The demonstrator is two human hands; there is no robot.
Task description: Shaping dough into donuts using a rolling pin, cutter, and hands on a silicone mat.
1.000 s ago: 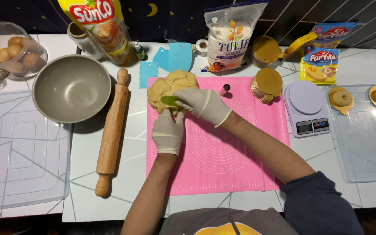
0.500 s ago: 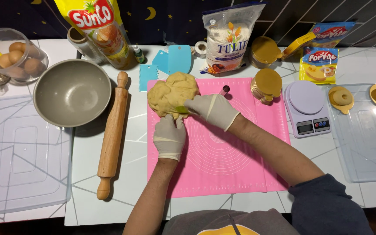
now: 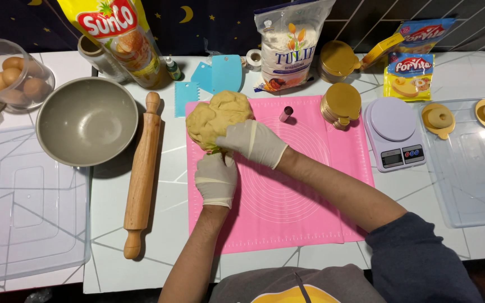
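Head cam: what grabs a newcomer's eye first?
The pink mat at table centre, with a tan dough lump at its far-left corner under both gloved hands: right hand on it, left hand at its near edge. Left of the mat lie a wooden rolling pin and a grey bowl.

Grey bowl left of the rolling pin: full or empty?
Empty. The grey bowl shows a bare inside down to the bottom; the dough sits on the pink mat under both gloved hands.
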